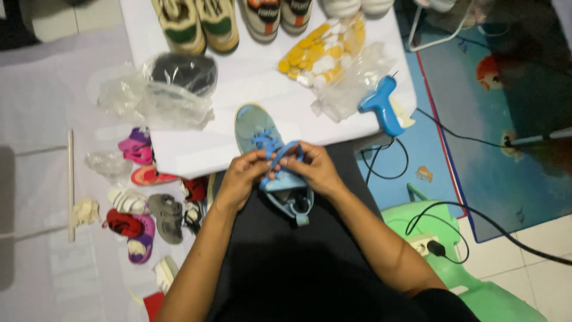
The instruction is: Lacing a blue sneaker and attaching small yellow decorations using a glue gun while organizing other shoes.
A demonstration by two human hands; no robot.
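Your left hand [239, 176] and right hand [314, 168] meet over a small light-blue child's shoe [268, 158], which lies with its toe on the near edge of the white tabletop [250, 77] and its heel over your dark-clothed lap. Both grips are pressed together on the shoe's bright blue lace [280, 156], the left pinching one strand and the right pinching a loop that arcs between your hands. To the right of the shoe, a blue glue gun [382, 107] rests at the tabletop's corner, its black cord trailing down onto the blue floor mat. Just behind it lies a clear plastic bag of yellow and white round pieces [322, 53]. To the left sits a crumpled clear bag holding something dark [179, 74]. Pairs of larger sneakers [199, 24] line the far edge. On the floor at your left, a scatter of small colourful shoes [143, 203] lies close together.
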